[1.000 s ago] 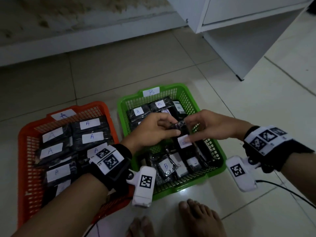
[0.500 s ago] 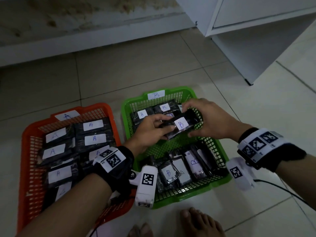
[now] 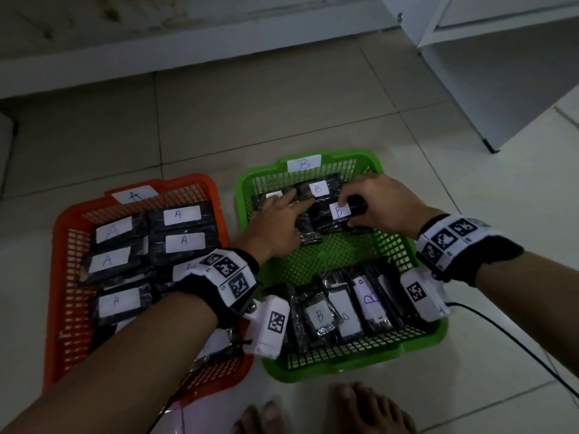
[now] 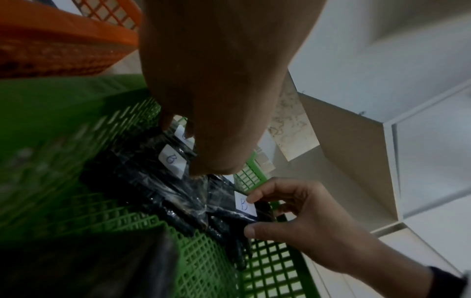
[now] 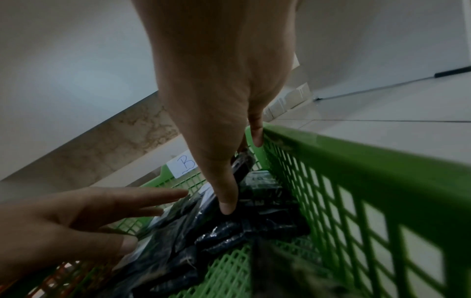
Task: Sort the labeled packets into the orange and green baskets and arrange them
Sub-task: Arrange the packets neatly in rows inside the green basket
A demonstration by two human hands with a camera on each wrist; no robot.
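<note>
The green basket (image 3: pixel 313 371), tagged B, holds black packets with white B labels in a far row and a near row (image 3: pixel 319 316). My right hand (image 3: pixel 372 202) pinches one B packet (image 3: pixel 339 211) between thumb and forefinger at the far right of that basket, where it lies on the far row. My left hand (image 3: pixel 279 214) rests flat with straight fingers on the far-row packets beside it. In the left wrist view the right hand (image 4: pixel 293 217) pinches the B packet (image 4: pixel 244 205). The orange basket (image 3: pixel 53 277), tagged A, is full of A packets (image 3: pixel 183 241).
The baskets stand side by side on a tiled floor. A white cabinet (image 3: pixel 501 73) stands at the back right, and a wall base (image 3: pixel 188 54) runs behind. My bare feet (image 3: pixel 369 408) are near the green basket's front, and a black cable (image 3: pixel 517 346) trails right.
Both hands carried the B packet from the middle of the green basket to its far end. The left hand let go and now lies flat on the neighbouring packets.
</note>
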